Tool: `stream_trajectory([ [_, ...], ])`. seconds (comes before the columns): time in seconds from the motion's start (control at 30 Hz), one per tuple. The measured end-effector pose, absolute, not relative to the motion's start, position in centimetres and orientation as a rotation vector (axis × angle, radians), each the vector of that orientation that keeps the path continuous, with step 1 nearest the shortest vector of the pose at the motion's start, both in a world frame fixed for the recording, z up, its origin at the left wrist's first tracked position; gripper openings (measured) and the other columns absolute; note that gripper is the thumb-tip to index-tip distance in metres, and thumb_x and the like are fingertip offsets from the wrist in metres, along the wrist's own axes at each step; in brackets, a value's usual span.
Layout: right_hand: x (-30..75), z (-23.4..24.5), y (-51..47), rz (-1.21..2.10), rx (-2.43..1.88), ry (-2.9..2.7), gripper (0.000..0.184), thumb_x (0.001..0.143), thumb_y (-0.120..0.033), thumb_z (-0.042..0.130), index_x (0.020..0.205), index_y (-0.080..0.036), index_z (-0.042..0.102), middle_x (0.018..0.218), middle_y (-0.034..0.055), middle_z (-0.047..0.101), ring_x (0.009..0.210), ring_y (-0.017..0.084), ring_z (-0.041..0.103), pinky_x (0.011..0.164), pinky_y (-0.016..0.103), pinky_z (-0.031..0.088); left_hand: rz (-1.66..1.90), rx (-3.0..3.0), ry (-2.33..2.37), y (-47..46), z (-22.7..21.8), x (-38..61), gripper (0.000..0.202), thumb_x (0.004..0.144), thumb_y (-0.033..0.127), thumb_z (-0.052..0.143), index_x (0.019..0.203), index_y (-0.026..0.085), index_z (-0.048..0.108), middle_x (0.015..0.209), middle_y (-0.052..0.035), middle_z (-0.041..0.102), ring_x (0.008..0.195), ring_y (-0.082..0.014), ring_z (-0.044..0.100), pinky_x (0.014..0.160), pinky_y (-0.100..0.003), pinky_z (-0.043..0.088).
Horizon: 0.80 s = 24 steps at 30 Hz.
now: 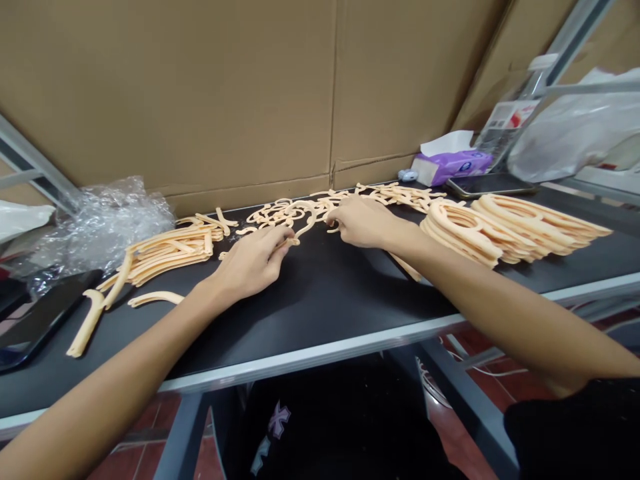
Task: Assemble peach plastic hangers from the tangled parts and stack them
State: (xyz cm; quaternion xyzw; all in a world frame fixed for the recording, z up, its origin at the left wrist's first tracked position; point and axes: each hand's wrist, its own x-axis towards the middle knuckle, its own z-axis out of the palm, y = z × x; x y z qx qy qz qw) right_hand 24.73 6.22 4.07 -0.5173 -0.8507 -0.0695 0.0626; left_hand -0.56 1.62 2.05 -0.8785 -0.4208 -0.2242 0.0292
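My left hand [253, 261] pinches one end of a curved peach plastic piece [304, 225] on the black table [310, 303]. My right hand [361, 221] grips the other end of the same piece, fingers curled. Behind both hands lies a loose heap of similar peach pieces [350, 198]. A bundle of straight peach strips [167, 253] lies to the left. A neat stack of peach rings [505, 227] lies to the right, next to my right forearm.
Cardboard sheets [250, 87] wall off the back. Bubble wrap [100, 223] and a dark phone [35, 320] lie at the left. A tissue pack [450, 163], another phone [487, 185] and a plastic bag [575, 130] sit at the back right.
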Motion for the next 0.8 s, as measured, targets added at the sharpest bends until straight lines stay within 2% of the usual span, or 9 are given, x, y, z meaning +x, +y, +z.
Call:
stream_trajectory([
  [0.13,24.7,3.8,6.4,-0.189,-1.534,-2.584,0.047,0.088,-0.003,0.055,0.124,-0.017,0.081,0.121,0.0178,0.078,0.118,0.034,0.068,0.09,0.041,0.051,-0.658,-2.707,-1.332,1.7,2.0,-0.5,0.025,0.104,0.03,0.047,0.117,0.019,0.066,0.112,-0.0109,0.077,0.103,-0.027,0.072,0.092,-0.04,0.056],
  [0.3,24.8,3.2,6.9,-0.158,-1.422,-2.573,0.041,0.091,-0.005,0.055,0.118,-0.017,0.083,0.119,0.0159,0.077,0.118,0.033,0.066,0.095,0.042,0.05,-0.643,-2.691,-1.351,1.7,2.0,-0.6,0.027,0.104,0.029,0.047,0.12,0.018,0.065,0.115,-0.0121,0.077,0.104,-0.0278,0.073,0.092,-0.041,0.057],
  [0.43,24.8,2.6,7.2,-0.173,-1.365,-2.603,0.035,0.093,-0.006,0.054,0.111,-0.015,0.084,0.117,0.0174,0.075,0.117,0.032,0.064,0.095,0.041,0.048,-0.661,-2.702,-1.348,1.7,1.9,-0.6,0.026,0.104,0.028,0.046,0.12,0.019,0.065,0.116,-0.0116,0.078,0.103,-0.0281,0.073,0.089,-0.041,0.056],
  [0.8,24.5,2.2,7.2,-0.147,-1.228,-2.636,0.032,0.097,-0.01,0.05,0.105,-0.016,0.08,0.112,0.0168,0.069,0.11,0.03,0.06,0.093,0.04,0.044,-0.681,-2.659,-1.406,2.1,1.7,-0.8,0.026,0.103,0.027,0.047,0.121,0.02,0.063,0.116,-0.0118,0.078,0.102,-0.0278,0.074,0.088,-0.042,0.057],
])
